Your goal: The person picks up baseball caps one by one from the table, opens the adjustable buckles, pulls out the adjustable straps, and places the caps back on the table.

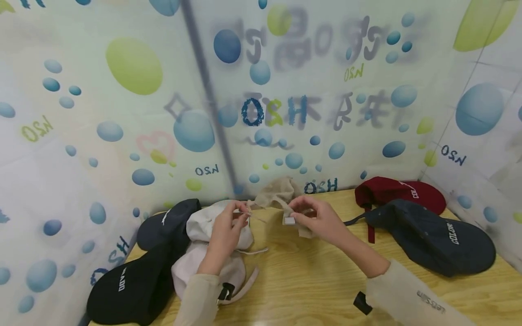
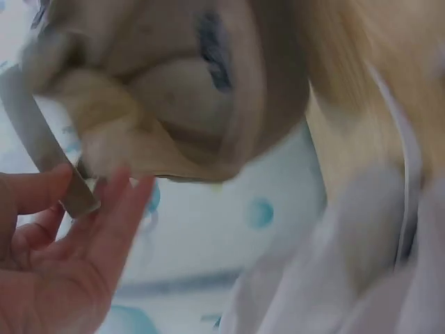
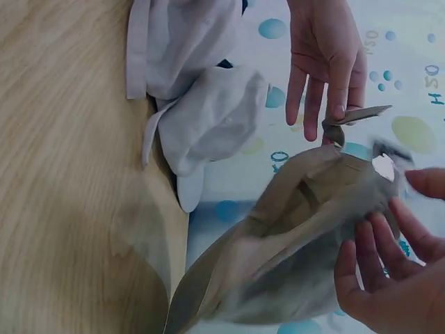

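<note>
A beige cap (image 1: 275,194) hangs between the two hands above the far part of the table, its back opening turned toward the person; whether its brim touches the wood, I cannot tell. Its strap (image 2: 36,129) hangs loose, and the left hand (image 1: 227,227) pinches it near the end between thumb and fingers. The right hand (image 1: 320,221) grips the opposite edge of the back opening, beside a small shiny piece (image 1: 289,221) that may be the buckle, though blur hides its form. The hands are apart, each with its own side of the opening. The step in hand looks like work on the strap, with its two sides not joined. Joining them would call for a steady right hand, the buckle squared up, and the strap end brought across flat and untwisted. Just beside the left forearm lie a white cap (image 1: 200,222) and a pale pinkish cap (image 1: 186,265), with a black cap (image 1: 130,285) and a dark navy cap (image 1: 161,232) farther left. On the right, a blue-grey cap (image 1: 432,240) lies in front of a dark red cap (image 1: 387,192), all on the wooden table (image 1: 297,285).
</note>
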Tool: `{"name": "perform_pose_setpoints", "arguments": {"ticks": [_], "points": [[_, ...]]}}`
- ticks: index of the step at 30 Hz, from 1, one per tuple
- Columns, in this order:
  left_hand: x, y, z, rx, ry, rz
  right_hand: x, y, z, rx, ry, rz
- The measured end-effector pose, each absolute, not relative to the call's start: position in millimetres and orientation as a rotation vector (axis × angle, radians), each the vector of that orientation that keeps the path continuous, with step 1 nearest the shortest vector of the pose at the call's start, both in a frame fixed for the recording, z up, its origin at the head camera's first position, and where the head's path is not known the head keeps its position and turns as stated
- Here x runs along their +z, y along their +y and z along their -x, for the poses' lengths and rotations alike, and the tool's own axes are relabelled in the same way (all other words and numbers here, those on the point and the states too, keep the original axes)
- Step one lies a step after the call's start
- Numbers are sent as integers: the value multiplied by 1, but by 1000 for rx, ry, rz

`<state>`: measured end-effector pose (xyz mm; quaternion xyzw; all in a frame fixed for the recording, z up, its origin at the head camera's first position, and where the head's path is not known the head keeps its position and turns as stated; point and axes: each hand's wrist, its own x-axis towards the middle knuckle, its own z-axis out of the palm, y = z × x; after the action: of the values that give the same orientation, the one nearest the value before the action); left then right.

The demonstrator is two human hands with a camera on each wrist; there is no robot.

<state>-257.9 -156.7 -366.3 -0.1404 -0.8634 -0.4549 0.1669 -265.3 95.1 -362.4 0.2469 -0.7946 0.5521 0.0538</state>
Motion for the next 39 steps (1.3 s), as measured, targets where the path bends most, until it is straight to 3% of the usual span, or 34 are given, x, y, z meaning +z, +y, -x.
{"name": "perform_pose_setpoints", "arguments": {"ticks": [7,18,39], "points": [[-366,-147,257,-1663,-2377,327,-351,89,283,1479,-2450,-584],[-371,-147,257,-1658,-2388,404,-342,90,294,970,-2684,-580],[-386,-147,261,-1402,-2870,405,-332,115,317,746,-2843,-363]]}}
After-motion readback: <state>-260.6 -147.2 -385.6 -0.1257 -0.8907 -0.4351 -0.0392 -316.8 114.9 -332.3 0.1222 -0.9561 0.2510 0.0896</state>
